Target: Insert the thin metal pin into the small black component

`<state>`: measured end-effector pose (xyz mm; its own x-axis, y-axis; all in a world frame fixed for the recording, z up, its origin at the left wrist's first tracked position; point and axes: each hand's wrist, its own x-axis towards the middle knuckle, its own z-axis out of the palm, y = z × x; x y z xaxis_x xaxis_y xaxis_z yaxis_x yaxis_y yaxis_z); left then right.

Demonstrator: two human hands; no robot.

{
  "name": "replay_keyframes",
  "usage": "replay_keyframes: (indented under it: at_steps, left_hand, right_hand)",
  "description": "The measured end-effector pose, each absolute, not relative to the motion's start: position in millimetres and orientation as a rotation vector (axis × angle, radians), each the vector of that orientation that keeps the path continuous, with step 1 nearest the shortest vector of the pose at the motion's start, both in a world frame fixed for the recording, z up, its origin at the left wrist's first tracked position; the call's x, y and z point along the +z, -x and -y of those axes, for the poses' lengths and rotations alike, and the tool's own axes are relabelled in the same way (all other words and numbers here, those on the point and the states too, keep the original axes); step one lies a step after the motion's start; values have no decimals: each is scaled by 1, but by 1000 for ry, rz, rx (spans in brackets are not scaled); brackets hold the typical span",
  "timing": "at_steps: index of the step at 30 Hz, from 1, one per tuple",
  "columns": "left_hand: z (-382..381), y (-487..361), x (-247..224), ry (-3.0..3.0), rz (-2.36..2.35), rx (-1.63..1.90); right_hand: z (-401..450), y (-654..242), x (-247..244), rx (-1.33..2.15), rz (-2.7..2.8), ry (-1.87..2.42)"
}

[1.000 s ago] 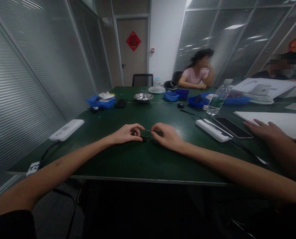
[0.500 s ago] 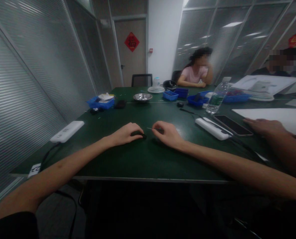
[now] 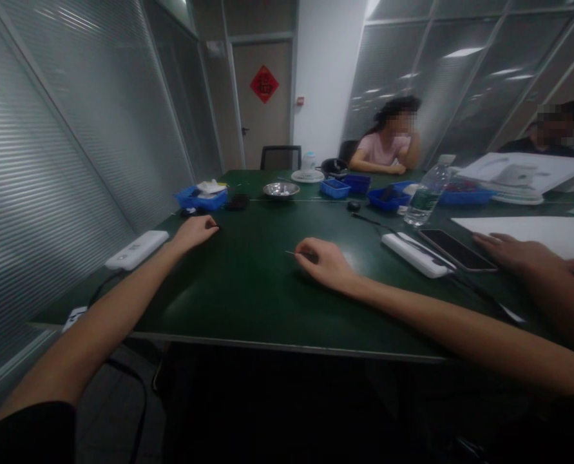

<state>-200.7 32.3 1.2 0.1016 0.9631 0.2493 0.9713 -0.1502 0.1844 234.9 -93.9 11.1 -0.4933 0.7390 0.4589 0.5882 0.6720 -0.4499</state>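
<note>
My left hand (image 3: 197, 232) is over the left part of the green table (image 3: 248, 290), below a blue basket. Its fingers are closed, and a small black object (image 3: 218, 226) shows in part at the fingertips; its kind is not clear. Nearer the middle, my right hand (image 3: 324, 263) rests by the tabletop with thumb and forefinger pinched together. A thin, pale, needle-like rod (image 3: 289, 252) sticks out leftward from that pinch; the curled fingers hide its other end.
Power strips lie left (image 3: 136, 250) and right (image 3: 415, 254). A phone (image 3: 455, 250), water bottle (image 3: 426, 193) and co-worker's hand (image 3: 518, 254) are at right. Behind are a metal bowl (image 3: 281, 190), blue baskets (image 3: 335, 188) and a seated person (image 3: 386, 148).
My left hand has moved left and away from my right hand, toward the blue basket, with the black object. My right hand keeps its pinch on the rod. The view has shifted slightly.
</note>
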Motion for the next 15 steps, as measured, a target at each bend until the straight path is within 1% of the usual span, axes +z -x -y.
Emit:
replay_keyframes:
  at_steps: [5, 12, 15]
  left_hand:
    - [-38, 239, 3, 2100, 2286, -411]
    - [-45, 252, 3, 2179, 2437, -665]
    - [-45, 255, 5, 2185, 2455, -665]
  right_hand:
    - [92, -235, 9, 293, 2265, 990]
    - [90, -236, 7, 293, 2282, 978]
    - [91, -235, 7, 284, 2285, 970]
